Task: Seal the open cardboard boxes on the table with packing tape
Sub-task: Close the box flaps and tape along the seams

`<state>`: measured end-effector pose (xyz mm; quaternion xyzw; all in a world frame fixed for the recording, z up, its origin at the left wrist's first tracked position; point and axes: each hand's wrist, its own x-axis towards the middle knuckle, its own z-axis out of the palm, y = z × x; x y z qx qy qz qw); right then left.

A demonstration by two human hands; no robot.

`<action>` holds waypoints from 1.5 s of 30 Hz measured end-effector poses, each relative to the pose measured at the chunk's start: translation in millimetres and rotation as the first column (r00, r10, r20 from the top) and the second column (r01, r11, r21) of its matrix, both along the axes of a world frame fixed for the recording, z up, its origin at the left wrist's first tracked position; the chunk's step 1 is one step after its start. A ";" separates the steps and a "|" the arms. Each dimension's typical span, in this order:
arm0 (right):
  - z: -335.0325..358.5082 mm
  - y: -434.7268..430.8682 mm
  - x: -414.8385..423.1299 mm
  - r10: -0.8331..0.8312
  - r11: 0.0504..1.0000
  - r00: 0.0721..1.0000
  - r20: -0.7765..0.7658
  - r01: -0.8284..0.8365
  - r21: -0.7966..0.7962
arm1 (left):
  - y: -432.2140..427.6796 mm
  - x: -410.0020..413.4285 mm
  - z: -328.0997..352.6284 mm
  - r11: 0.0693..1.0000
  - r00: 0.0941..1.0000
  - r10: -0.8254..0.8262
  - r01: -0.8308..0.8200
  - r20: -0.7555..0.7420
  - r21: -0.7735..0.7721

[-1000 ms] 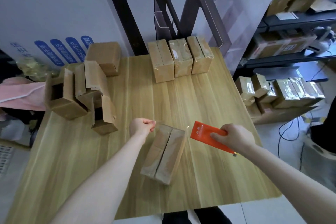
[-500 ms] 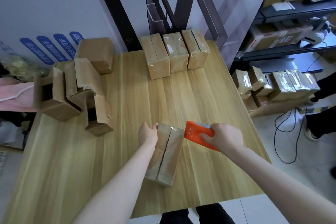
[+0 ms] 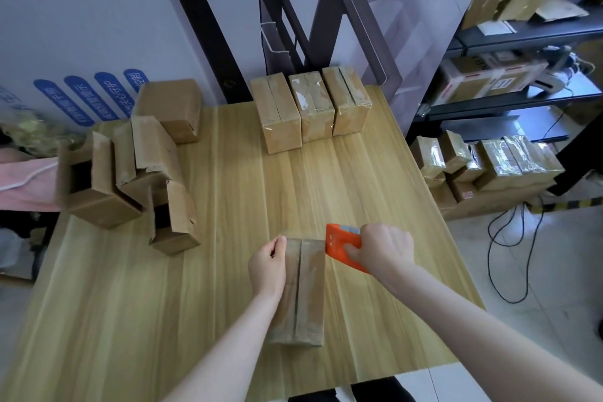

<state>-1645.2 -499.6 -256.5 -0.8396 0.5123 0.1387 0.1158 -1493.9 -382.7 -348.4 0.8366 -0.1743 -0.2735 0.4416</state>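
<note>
So the box [image 3: 308, 287] being worked on sits near the front edge of the tabletop [image 3: 228, 271], roughly in the middle. Its long axis runs front edge to far edge, and the centre seam runs the same way.

Both hands are up at its far end. The left hand [image 3: 267, 266] has its fingers curled round the far-left corner, holding the box down. The right hand [image 3: 383, 250] has its fingers wrapped round an orange tape dispenser [image 3: 339, 245], which sits right against the far-right corner. The roll itself is hidden behind the hand.

What matters for the next bit, imo, is that the seam lies just left of the dispenser and the rest of the box stretches back toward the person. The right hand is the one with the tool, so I'd guess it has to come a bit left onto the seam, then pull straight along the long axis toward the front edge while the left hand keeps the box from sliding. The seam shows as a dark slit, so it looks untaped to me, though there's some shine on top and I can't be sure.

Counts:
- one box in hand
- three sealed boxes [image 3: 315, 108] in a row, side by side, at the far edge
- four boxes [image 3: 130, 173] bunched by the left edge, at least three with flaps up
- one dispenser
</note>
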 end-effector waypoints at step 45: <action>4.8 34.3 -24.3 -0.571 0.820 0.524 0.632 0.405 0.405 | -24.3 9.0 23.9 0.685 0.621 -0.728 0.671 0.290 0.284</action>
